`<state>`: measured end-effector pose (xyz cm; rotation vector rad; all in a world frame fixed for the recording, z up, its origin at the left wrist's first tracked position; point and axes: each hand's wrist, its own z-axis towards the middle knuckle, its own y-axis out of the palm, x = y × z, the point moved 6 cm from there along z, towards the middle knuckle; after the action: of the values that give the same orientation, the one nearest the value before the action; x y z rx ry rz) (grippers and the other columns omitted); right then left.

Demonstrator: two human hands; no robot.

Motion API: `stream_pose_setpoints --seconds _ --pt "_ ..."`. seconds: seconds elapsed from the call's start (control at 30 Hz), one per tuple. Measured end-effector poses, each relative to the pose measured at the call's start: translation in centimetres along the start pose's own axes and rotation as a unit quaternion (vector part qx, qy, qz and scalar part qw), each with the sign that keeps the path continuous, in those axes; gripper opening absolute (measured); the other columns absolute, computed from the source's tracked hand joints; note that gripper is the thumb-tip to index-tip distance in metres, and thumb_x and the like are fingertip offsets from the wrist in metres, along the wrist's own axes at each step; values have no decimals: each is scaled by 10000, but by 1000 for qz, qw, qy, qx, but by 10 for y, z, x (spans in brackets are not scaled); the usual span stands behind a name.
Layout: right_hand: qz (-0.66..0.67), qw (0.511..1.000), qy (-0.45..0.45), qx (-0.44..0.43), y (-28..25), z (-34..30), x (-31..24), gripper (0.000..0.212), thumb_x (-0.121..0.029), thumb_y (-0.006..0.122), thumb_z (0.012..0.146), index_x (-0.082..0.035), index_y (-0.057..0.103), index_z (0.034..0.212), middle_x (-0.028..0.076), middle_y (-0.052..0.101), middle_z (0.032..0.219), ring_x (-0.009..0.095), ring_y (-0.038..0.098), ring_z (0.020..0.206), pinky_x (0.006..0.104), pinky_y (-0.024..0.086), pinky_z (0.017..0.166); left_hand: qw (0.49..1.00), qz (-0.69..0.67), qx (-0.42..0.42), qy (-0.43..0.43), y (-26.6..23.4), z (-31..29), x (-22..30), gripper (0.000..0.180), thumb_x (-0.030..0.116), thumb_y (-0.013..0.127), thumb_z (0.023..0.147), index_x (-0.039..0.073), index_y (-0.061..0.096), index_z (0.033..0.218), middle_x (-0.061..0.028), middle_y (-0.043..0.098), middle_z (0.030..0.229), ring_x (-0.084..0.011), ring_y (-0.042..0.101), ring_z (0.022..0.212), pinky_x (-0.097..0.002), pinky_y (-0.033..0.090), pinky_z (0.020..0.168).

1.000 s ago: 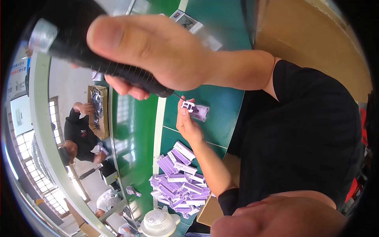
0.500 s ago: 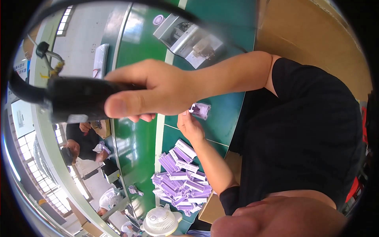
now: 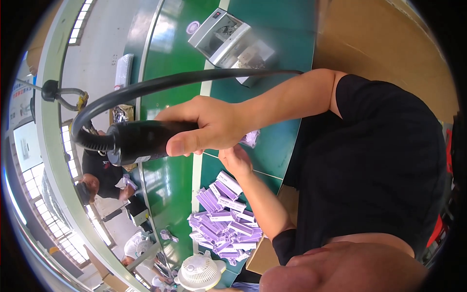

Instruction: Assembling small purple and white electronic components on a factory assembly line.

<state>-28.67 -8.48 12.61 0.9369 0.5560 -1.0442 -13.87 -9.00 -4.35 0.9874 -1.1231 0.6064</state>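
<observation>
In right hand (image 3: 206,124): black driver (image 3: 146,141), gripped full round the barrel, with thumb laid along its side and fingers curled behind, mostly out of sight. Held out past the far edge of the green surface (image 3: 276,141), butt pointing away from the wearer, tip hidden behind the hand. Arched from the butt back across the surface: black cable (image 3: 214,74).

Partly behind right hand: left hand (image 3: 236,160), with fingertips covered. Cannot tell how far open, or whether closed on anything. Just beside both hands: purple part (image 3: 252,138), largely hidden by right wrist, between near and far edges of the surface. Cannot tell if held or only lying there.

Beside left forearm, reaching to the far edge: heap of purple-and-white housings (image 3: 226,228). Past heap, by the same edge: white fan (image 3: 199,271). Across the far edge, other side of right forearm: grey machine (image 3: 221,36).
</observation>
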Motion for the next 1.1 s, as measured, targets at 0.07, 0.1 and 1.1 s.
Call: stream_pose_setpoints --seconds 0.07,0.1,1.1 --pt "-2 1000 6 2 -1 -2 2 586 -652 674 984 -90 684 1147 5 636 790 90 621 674 263 493 615 1000 0 5 0 2 0 2 381 230 561 1063 -67 625 1293 -129 634 1333 -230 564 1266 -393 419 1108" --pt "-4 1000 12 4 -2 -3 3 584 -645 678 985 -88 685 1161 5 636 791 89 620 672 263 492 614 1000 3 8 -3 3 -1 2 382 230 562 1061 -67 625 1293 -128 635 1331 -230 565 1265 -390 421 1106" --pt "349 913 -212 -15 -37 -18 -107 812 -670 565 1023 45 486 1400 136 680 959 138 671 800 248 531 737 998 53 -13 14 -1 -3 2 510 298 567 1101 -90 584 1431 -216 697 1297 -300 647 1224 -426 458 1092"
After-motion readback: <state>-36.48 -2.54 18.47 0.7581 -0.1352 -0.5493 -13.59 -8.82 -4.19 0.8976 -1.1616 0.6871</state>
